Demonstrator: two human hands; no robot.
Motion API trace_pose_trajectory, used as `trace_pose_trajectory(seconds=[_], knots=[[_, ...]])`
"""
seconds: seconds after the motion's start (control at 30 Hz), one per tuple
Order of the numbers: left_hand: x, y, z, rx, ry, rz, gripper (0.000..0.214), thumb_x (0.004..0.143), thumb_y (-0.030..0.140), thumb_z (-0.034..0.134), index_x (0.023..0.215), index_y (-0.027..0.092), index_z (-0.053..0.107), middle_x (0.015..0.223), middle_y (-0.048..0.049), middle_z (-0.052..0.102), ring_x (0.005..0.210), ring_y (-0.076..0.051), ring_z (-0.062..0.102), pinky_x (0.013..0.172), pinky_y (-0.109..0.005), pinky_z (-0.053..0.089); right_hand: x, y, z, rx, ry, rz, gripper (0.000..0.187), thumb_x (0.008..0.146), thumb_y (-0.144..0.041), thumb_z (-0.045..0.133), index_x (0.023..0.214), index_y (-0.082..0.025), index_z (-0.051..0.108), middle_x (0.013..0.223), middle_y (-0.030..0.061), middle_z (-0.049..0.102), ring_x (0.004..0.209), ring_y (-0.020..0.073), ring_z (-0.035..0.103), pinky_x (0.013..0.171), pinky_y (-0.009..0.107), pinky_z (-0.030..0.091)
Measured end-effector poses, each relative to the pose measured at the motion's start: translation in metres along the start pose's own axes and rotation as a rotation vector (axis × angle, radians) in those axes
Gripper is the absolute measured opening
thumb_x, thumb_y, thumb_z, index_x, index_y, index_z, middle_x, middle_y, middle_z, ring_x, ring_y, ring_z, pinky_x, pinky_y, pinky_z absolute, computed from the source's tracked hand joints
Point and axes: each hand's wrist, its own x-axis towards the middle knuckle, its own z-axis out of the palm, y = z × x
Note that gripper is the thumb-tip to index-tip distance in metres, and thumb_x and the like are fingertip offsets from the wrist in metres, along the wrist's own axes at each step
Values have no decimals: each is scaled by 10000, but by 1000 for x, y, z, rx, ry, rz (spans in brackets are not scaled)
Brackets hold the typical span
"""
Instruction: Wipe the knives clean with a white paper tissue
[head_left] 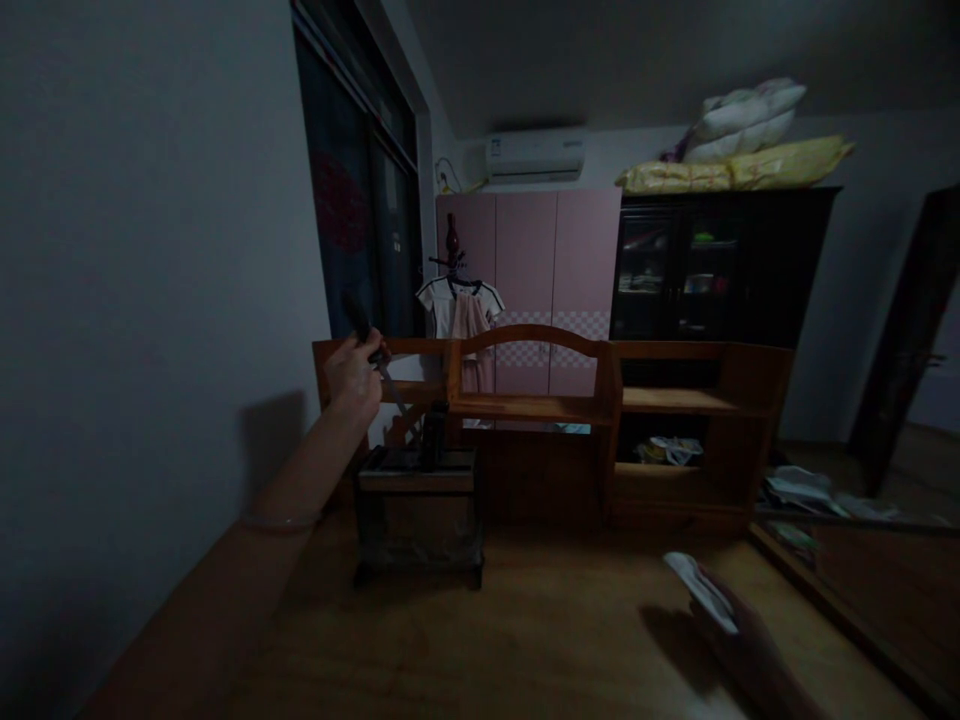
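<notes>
My left hand (358, 375) is closed around the black handle of a knife (397, 398). The blade slants down and to the right, its tip at the top of a knife block (417, 482); I cannot tell whether it sits inside a slot. The block has a dark top and see-through sides, and stands on the wooden desk (525, 630). Another dark handle (433, 435) rises from the block's top. Low on the right, my right hand (739, 635) grips a folded white cloth (703, 590), held over the desk.
Behind the block runs a wooden shelf unit (532, 407), with a plastic bag (671, 450) in its right compartment. A white wall (172, 250) borders my left arm. Farther back stand a clothes rack with hanging clothes (461, 305), a pink wardrobe (525, 250) and a black cabinet (780, 260).
</notes>
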Motion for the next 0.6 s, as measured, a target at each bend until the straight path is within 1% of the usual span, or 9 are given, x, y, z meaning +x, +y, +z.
trace_pose_trajectory(seconds=[0.07,0.13,0.27,0.33,0.43,0.5,0.6], knots=[[0,1,1,26,-31,8,124,647,163,735,742,181,657,700,2,577,585,-85,517,560,-218,450,2,12,3,11,-29,-4,490,537,-355,588,987,-193,694,989,120,695,967,365,630,830,410,525],[-1,3,2,43,-41,11,123,651,163,731,747,183,657,712,-2,582,590,-86,522,551,-210,454,4,29,6,16,-70,-11,515,555,-365,596,1028,-180,682,1011,125,693,984,357,626,840,399,515],[-3,8,2,74,-18,11,123,664,160,719,764,183,651,698,0,575,581,-86,520,542,-207,458,8,71,12,12,-125,-75,603,610,-392,617,1170,-167,605,1183,134,624,1094,344,574,913,390,471],[-2,8,1,65,-21,13,125,668,156,716,769,184,649,690,3,568,573,-84,517,538,-210,456,9,84,14,-3,-128,-87,609,630,-395,619,1195,-169,585,1211,134,607,1111,338,564,923,391,463],[0,6,-2,41,-41,34,125,661,149,721,757,177,646,691,8,559,561,-74,512,529,-207,443,10,86,15,-1,-126,-85,601,627,-386,629,1191,-184,591,1204,125,614,1101,332,572,924,387,463],[2,4,-3,29,-50,50,133,654,147,726,755,172,644,690,15,555,561,-68,511,528,-201,436,9,78,15,19,-117,-83,588,609,-377,636,1166,-191,609,1194,119,621,1098,333,574,938,388,454],[3,3,-4,18,-41,64,137,654,143,721,762,166,640,680,23,551,564,-62,510,534,-192,432,6,57,12,56,-87,-50,558,568,-374,638,1095,-189,648,1146,116,649,1075,346,585,936,401,457]])
